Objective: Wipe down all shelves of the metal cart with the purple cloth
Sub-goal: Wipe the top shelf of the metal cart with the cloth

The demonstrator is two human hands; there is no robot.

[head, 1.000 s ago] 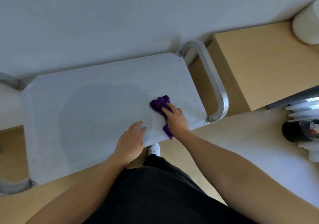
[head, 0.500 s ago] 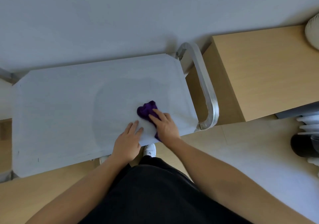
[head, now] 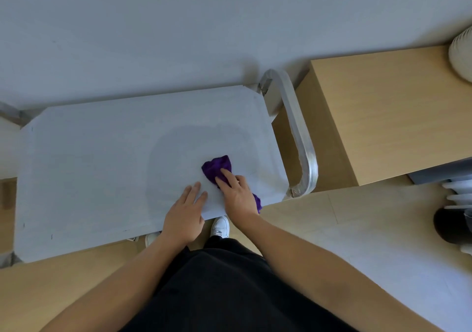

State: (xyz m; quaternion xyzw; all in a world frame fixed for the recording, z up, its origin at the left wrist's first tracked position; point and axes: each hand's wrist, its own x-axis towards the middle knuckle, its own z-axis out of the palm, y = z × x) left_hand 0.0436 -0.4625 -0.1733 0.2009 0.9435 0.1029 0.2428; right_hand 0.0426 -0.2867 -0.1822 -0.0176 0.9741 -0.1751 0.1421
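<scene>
The metal cart's top shelf (head: 89,173) fills the middle of the view, pale grey and flat, with a curved metal handle (head: 298,132) at its right end. A crumpled purple cloth (head: 215,165) lies near the shelf's front right edge. My right hand (head: 236,195) presses flat on the cloth, fingers pointing away from me, with a bit of cloth showing under the wrist. My left hand (head: 185,214) rests flat on the bare shelf just left of it, holding nothing. Lower shelves are hidden under the top one.
A wooden cabinet (head: 388,117) stands right of the cart, close to the handle. A white round object (head: 462,55) sits on its far corner. A black object (head: 449,225) and white ribbed parts are at the right edge. A grey wall runs behind the cart.
My right hand and the cloth slid left along the front edge, then back a little to the right. My left hand stayed flat on the shelf beside it.
</scene>
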